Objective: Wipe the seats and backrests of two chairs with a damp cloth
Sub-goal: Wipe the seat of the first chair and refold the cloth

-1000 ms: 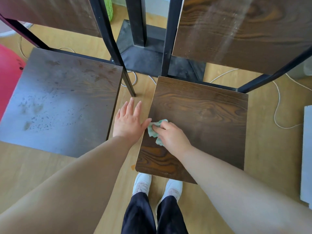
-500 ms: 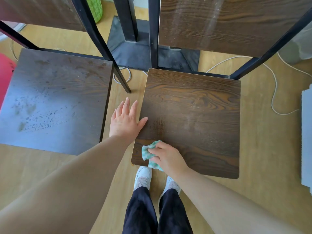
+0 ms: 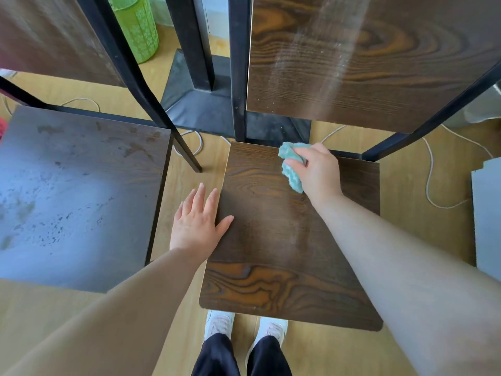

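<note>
While the right hand (image 3: 318, 170) clenches the green cloth (image 3: 291, 165) at the far edge of the right seat (image 3: 284, 253), just below the backrest (image 3: 366, 55), and the left hand (image 3: 196, 221) lies flat with relaxed fingers over its near-left edge, the bunched cloth could skip corners.

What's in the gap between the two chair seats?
In the head view, a strip of wooden floor, the foot of a black chair leg, and the left hand, its thumb on the right seat.

cloth (image 3: 291, 169) gripped on seat (image 3: 271, 240)
</note>
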Demonstrator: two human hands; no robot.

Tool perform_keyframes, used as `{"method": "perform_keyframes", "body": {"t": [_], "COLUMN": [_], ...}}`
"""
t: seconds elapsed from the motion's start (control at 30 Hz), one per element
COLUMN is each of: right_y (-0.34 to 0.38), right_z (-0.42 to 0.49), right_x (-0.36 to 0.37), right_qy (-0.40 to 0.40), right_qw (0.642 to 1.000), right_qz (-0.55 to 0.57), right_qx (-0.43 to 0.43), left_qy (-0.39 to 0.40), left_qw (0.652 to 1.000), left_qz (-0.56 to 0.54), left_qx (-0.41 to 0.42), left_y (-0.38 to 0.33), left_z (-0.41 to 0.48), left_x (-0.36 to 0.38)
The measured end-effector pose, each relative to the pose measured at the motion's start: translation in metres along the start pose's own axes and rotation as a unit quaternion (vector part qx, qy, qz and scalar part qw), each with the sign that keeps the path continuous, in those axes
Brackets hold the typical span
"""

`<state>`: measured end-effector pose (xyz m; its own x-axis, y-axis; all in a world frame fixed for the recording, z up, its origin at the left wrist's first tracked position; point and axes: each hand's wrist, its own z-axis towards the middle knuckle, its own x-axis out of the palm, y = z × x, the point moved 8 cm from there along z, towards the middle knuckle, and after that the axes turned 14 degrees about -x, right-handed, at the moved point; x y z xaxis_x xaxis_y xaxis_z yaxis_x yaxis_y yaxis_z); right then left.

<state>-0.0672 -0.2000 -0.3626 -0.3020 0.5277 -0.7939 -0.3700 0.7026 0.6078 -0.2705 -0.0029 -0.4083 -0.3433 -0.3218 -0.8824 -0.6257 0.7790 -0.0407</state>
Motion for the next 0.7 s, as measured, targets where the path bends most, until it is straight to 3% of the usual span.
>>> {"method": "perform_keyframes", "body": {"t": [0.2,0.37,0.7], "right_y": [0.010,0.006,0.010], "right_z": [0.039,0.042,0.040], "right_x": [0.030,0.040,0.042], "right_qy": [0.056,0.045,0.058], "right_qw": [0.998,0.998,0.995], "right_qz": [-0.019,-0.047,-0.078], "right_qx": [-0.029,0.011,-0.006], "left_qy": [0.006,0.010,0.014], "left_qw": [1.000,1.000,1.000], "left_qz": [0.000,-0.002,-0.002], "left_qx": [-0.005,-0.002,0.004], "left_y": [-0.001,-0.004,-0.007], "left_z": [0.017,0.022,0.022], "left_x": [-0.003,-0.005,-0.006]}}
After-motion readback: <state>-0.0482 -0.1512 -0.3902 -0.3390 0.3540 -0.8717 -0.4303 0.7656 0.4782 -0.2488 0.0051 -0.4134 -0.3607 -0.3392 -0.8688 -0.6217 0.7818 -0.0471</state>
